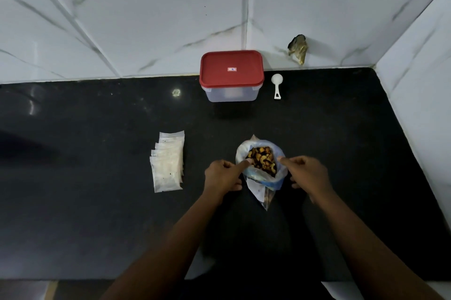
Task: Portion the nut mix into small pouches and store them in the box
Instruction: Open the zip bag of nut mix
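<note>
A clear plastic bag of nut mix stands open in the middle of the black counter. My left hand pinches the bag's left rim. My right hand pinches its right rim, and the two hold the mouth spread apart. A fanned stack of several small empty pouches lies to the left of the bag. The clear storage box stands at the back of the counter with its red lid on. A white scoop lies just right of the box.
White marble-patterned tiled walls enclose the counter at the back and on the right. A dark broken patch marks the back wall near the corner. The counter's front edge runs along the bottom of the view.
</note>
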The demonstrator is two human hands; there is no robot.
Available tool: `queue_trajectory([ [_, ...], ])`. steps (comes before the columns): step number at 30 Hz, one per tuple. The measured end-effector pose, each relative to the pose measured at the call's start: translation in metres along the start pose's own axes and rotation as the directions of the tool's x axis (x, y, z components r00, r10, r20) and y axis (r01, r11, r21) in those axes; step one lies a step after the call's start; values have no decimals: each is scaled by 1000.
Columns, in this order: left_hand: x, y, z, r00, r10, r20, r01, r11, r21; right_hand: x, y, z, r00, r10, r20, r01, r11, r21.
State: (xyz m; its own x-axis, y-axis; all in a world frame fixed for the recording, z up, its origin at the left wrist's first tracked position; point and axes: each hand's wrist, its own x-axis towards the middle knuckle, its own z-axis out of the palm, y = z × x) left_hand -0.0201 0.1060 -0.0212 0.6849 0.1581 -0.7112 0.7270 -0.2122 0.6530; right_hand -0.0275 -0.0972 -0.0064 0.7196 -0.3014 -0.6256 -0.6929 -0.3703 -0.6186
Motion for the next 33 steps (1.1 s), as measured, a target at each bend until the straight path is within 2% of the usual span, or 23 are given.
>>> queue_trajectory([
  [2, -9, -1, 3, 996, -83, 34, 85, 994, -62, -5, 3, -2, 996, 76, 40, -75, 997, -6],
  [6, -19, 4, 11, 972, -160, 171, 200, 948, -247, -9, 2, -2, 983, 159, 88, -170, 976, 139],
  [8, -23, 6, 12, 947, -195, 254, 282, 884, -372, -10, 0, -4, 971, 192, 142, -220, 949, 224],
  [10, -26, 4, 11, 916, -220, 337, 375, 770, -516, -13, -1, -7, 958, 198, 207, -260, 906, 333],
  [13, -28, -5, 9, 886, -207, 415, 451, 595, -666, -16, 3, -12, 925, 232, 300, -367, 745, 557],
  [16, -32, -12, 10, 883, -190, 429, 462, 513, -723, -16, 8, -15, 875, 279, 395, -483, 536, 692],
  [20, -35, -19, 14, 897, -162, 411, 440, 402, -803, -17, 11, -8, 826, 301, 476, -561, 363, 744],
  [24, -33, -21, 23, 906, -148, 397, 424, 344, -838, -22, 8, -3, 802, 311, 510, -588, 259, 766],
  [26, -33, -20, 28, 914, -159, 373, 406, 374, -834, -24, 6, 0, 799, 326, 506, -592, 277, 757],
  [30, -31, -18, 28, 951, -157, 265, 307, 550, -777, -23, 5, 1, 855, 310, 415, -514, 404, 757],
  [33, -32, -16, 23, 955, -152, 253, 286, 689, -666, -25, 9, -2, 899, 267, 347, -437, 498, 749],
])
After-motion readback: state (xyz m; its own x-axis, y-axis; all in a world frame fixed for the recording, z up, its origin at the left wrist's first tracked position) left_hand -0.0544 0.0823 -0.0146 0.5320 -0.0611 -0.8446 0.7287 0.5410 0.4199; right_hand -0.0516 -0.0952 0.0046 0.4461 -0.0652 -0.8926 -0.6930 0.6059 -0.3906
